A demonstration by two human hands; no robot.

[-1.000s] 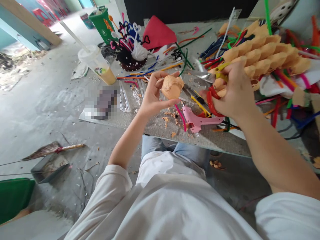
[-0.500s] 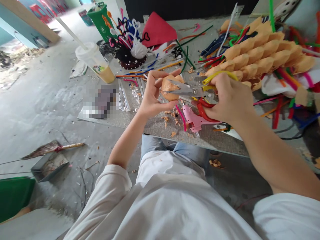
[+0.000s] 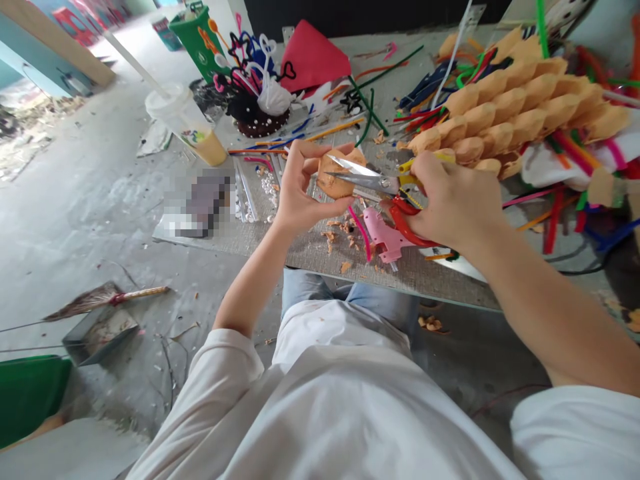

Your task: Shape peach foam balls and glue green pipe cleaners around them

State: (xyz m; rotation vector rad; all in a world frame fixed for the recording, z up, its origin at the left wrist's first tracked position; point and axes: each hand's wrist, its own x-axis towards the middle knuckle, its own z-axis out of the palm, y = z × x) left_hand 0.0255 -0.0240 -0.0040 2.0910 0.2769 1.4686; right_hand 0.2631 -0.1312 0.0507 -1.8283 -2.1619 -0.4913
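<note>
Two-bladed scissors point left across foam lump; right hand grips

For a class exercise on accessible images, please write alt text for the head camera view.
A person's left hand holds an orange foam piece while the right hand works yellow-handled scissors, their blades against it. Below, a table is scattered with foam shavings, pipe cleaners and a pink plastic tool.

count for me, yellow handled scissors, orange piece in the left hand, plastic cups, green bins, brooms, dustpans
yellow-handled scissors: 1
orange piece: 1
plastic cup: 1
green bin: 1
broom: 1
dustpan: 1
total: 6
</note>
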